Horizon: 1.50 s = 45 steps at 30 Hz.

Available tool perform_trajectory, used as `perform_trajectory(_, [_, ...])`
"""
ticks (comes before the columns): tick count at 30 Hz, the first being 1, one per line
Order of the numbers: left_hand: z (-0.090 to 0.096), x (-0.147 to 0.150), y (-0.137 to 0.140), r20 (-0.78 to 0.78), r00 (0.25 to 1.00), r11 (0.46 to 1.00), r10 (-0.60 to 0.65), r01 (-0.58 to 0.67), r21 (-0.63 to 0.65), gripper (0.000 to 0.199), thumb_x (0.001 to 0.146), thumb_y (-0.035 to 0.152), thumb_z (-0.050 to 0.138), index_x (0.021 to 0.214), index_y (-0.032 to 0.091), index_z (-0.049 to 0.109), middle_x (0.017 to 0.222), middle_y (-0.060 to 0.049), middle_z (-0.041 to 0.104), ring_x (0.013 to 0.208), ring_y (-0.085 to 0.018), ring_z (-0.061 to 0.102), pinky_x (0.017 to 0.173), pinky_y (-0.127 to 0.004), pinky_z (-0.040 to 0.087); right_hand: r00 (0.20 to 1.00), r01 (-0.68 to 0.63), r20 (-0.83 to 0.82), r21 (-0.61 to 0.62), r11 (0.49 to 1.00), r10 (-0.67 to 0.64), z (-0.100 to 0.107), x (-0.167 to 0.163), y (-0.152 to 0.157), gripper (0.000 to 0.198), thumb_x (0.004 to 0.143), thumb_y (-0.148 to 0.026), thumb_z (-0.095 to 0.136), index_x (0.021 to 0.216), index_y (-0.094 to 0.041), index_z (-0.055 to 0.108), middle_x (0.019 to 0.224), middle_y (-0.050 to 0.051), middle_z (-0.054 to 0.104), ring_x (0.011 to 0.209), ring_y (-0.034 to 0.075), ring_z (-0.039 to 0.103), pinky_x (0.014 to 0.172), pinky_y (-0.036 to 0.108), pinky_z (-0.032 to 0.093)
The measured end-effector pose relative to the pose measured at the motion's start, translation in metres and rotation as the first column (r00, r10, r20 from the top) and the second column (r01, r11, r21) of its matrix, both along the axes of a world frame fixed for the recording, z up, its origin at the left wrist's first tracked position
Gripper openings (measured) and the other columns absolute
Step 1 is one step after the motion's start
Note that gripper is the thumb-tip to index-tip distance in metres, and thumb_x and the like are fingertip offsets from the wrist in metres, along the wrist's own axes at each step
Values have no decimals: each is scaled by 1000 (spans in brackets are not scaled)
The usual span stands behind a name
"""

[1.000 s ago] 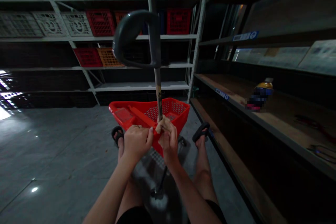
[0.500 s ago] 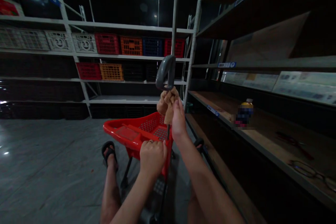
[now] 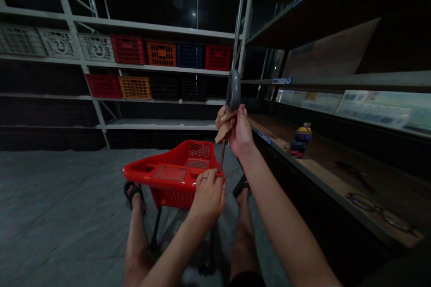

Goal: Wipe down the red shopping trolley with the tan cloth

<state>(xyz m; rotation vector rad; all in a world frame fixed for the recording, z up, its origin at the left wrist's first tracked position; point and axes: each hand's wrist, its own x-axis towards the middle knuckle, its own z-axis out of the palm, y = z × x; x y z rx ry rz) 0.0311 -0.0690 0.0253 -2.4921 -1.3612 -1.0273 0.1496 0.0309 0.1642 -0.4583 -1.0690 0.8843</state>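
A long thin metal pole stands nearly upright before me, with a grey loop-shaped fitting partway along it. Just below that fitting, my right hand is closed on a crumpled tan cloth, which is bunched against the pole. Lower down, my left hand, with a ring on one finger, is closed around the pole's lower part. It sits at the near edge of a red shopping cart. My left fingers hide the pole's grip point.
To the right, a shelf holds a blurred-out bottle, red-handled pliers-like tool and eyeglasses. Coloured crates line the white rack behind. My legs straddle the cart's near end.
My right hand and the cloth have moved right and slightly up, and the pole now leans more to the right. The grey fitting has turned. My left hand has shifted a little right.
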Motion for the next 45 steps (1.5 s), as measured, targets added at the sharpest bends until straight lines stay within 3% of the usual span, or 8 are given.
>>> perform_trajectory(6, [1, -94, 8, 99, 982, 979, 159, -170, 114, 38, 102, 34, 40, 129, 18, 61, 136, -14, 63, 125, -29, 59, 111, -49, 42, 922, 281, 324, -179, 943, -213, -110, 19, -21, 34, 68, -40, 75, 88, -25, 53, 82, -5, 60, 77, 14, 59, 71, 26, 49])
perform_trajectory(12, [-1, -137, 27, -47, 939, 934, 340, -332, 135, 43, 104, 34, 33, 120, 17, 68, 117, -13, 73, 109, -30, 65, 98, -46, 46, 807, 481, 487, -213, 851, -334, -215, 29, -90, 19, 84, -40, 61, 95, -25, 56, 90, 0, 63, 90, 20, 61, 82, 33, 51])
perform_trajectory(17, [-9, -115, 21, -12, 907, 895, 422, -414, 169, 41, 103, 29, 33, 119, 17, 70, 117, -11, 73, 106, -28, 66, 93, -42, 46, 558, 607, 621, 146, 781, -550, -202, 2, -118, 33, 91, -28, 55, 124, -25, 55, 128, 6, 60, 127, 23, 53, 112, 45, 40])
perform_trajectory(23, [10, -106, 12, -130, 900, 910, 415, -408, 79, 40, 101, 29, 36, 115, 17, 71, 114, -11, 75, 102, -28, 69, 84, -39, 49, 62, 303, 835, 506, 807, -547, -150, -56, -116, 53, 92, -20, 60, 143, -31, 54, 138, 4, 64, 137, 29, 46, 121, 53, 27])
perform_trajectory(29, [31, -116, 17, -252, 917, 928, 308, -348, -131, 42, 102, 38, 35, 104, 22, 74, 105, -7, 78, 95, -27, 72, 68, -33, 46, -18, 256, 810, 570, 781, -586, -157, -51, -125, 52, 97, -28, 56, 149, -29, 50, 142, 6, 62, 135, 27, 49, 115, 45, 35])
perform_trajectory(34, [25, -107, 10, -252, 907, 915, 338, -379, -137, 50, 103, 42, 29, 108, 20, 74, 108, -10, 78, 93, -27, 73, 65, -32, 45, 144, 421, 775, 515, 747, -616, -183, 33, -115, 38, 98, -35, 53, 135, -29, 64, 141, 7, 63, 138, 29, 48, 117, 51, 33])
perform_trajectory(40, [25, -95, 7, -259, 890, 906, 375, -411, -99, 50, 101, 40, 29, 105, 18, 74, 104, -12, 78, 88, -29, 73, 64, -33, 45, 837, 271, 513, -82, 959, -193, -177, 79, -54, 40, 93, -53, 53, 88, -20, 75, 110, 9, 75, 114, 25, 65, 110, 48, 44])
perform_trajectory(45, [28, -93, 6, -230, 867, 870, 443, -477, -122, 52, 101, 41, 28, 94, 18, 74, 98, -13, 78, 83, -30, 73, 60, -33, 42, 894, 399, 271, -124, 909, -355, -189, 47, -82, 32, 90, -49, 56, 93, -22, 74, 118, 8, 73, 121, 26, 63, 112, 49, 44])
